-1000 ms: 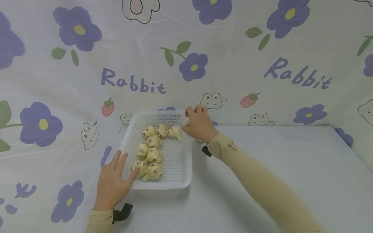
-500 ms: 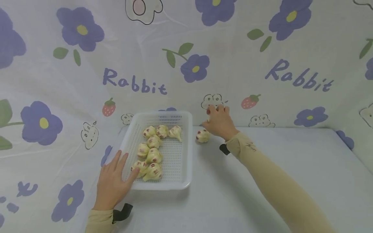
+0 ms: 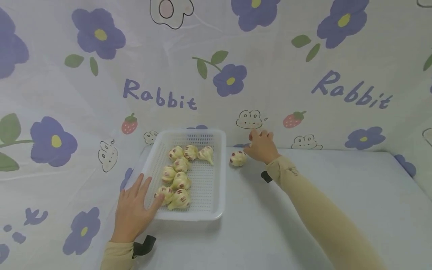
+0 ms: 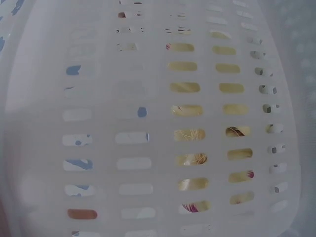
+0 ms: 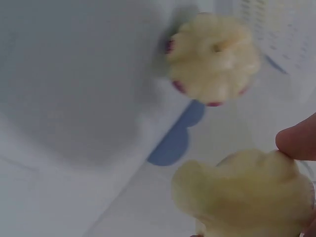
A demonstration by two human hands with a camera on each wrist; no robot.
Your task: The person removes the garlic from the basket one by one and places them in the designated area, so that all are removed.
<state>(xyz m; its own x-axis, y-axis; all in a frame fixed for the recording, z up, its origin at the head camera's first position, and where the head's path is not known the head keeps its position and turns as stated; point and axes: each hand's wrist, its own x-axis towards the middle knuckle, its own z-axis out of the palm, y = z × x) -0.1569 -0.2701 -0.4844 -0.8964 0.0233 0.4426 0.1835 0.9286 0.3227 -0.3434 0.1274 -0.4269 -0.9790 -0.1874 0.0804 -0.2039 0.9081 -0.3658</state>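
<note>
In the head view, a white perforated basket (image 3: 221, 180) holds several garlic bulbs (image 3: 181, 180), mostly along its left part. My left hand (image 3: 135, 210) lies spread over the basket's left edge, thumb reaching inside by the lower bulbs. Right of the basket, my right hand (image 3: 263, 146) is near the back of the table; the right wrist view shows it pinching a garlic bulb (image 5: 247, 192). Another bulb (image 3: 237, 158) rests on the table between basket and hand. Through the slots of the basket wall (image 4: 103, 128), the left wrist view shows yellowish bulbs.
A white cloth wall (image 3: 270, 75) printed with flowers, rabbits and strawberries rises behind and left of the pale table (image 3: 256, 232). The basket's far rim stands close to that wall.
My right hand has moved right from the basket's right rim, with a slight drop since half a second ago. The bulb on the table has come into view. My left hand has stayed on the basket.
</note>
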